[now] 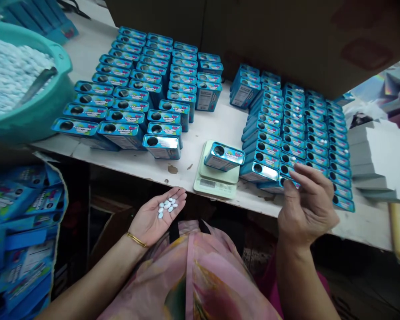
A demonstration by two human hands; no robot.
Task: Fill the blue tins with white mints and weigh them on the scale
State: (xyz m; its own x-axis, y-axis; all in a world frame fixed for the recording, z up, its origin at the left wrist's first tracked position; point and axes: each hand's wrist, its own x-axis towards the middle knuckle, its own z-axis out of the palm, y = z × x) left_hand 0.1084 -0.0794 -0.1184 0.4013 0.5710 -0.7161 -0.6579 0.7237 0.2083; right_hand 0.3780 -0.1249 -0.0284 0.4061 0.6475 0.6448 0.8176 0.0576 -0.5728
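Note:
My left hand (160,218) is held palm up in front of the table edge, its fingers stretched out flat. Several small pale candies (167,204) rest in that palm. Over the front of the right-hand block of tins hovers my right hand (306,204), thumb and index finger apart, with no object visible between them. Beneath its fingertips is a blue tin (270,186) with a round hole in its top. One blue candy tin (224,156) stands on a small pale green scale (216,180) between the hands; the display is too blurred to read.
Rows of blue tins (125,116) fill the table's left part; another block (293,120) stands right, some with candies on top. A turquoise basin (62,62) of candies, with a metal scoop (36,86), sits far left. Below it, a carton holds blue packages (20,231).

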